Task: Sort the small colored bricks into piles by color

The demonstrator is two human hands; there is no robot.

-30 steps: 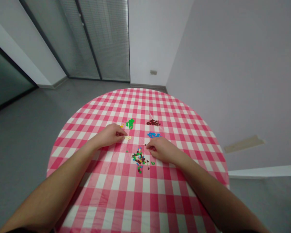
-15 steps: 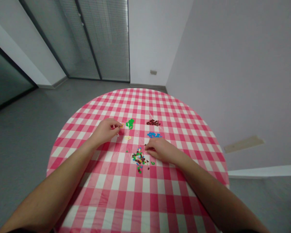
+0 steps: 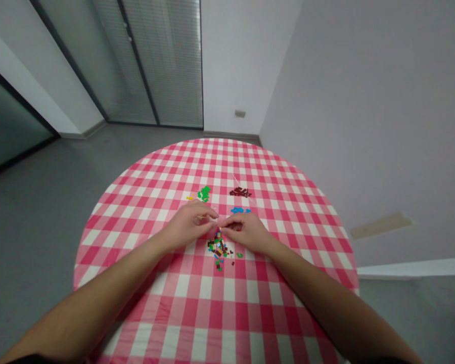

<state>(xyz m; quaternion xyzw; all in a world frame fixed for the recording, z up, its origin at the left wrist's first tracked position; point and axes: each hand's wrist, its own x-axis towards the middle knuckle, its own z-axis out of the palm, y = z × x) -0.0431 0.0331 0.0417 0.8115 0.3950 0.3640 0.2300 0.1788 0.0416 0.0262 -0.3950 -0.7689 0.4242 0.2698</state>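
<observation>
A mixed heap of tiny coloured bricks (image 3: 219, 249) lies on the round table with a red-and-white checked cloth (image 3: 212, 298). My left hand (image 3: 189, 226) hovers just above and left of the heap, fingers curled in a pinch; what is between them is too small to name. My right hand (image 3: 244, 231) rests at the heap's right edge, fingertips pinched together close to the left hand's. Sorted little piles lie beyond: green (image 3: 203, 192), yellow (image 3: 190, 197), dark brown (image 3: 240, 192) and blue (image 3: 238, 209).
The table stands near a grey wall (image 3: 364, 111) on the right, with grey floor (image 3: 41, 192) on the left and glass doors with blinds (image 3: 163, 60) at the back. The table's edge curves close beyond the piles.
My left hand came back from the yellow pile at the upper left to the mixed heap. My right hand shifted slightly up and left, so both hands' fingertips nearly meet.
</observation>
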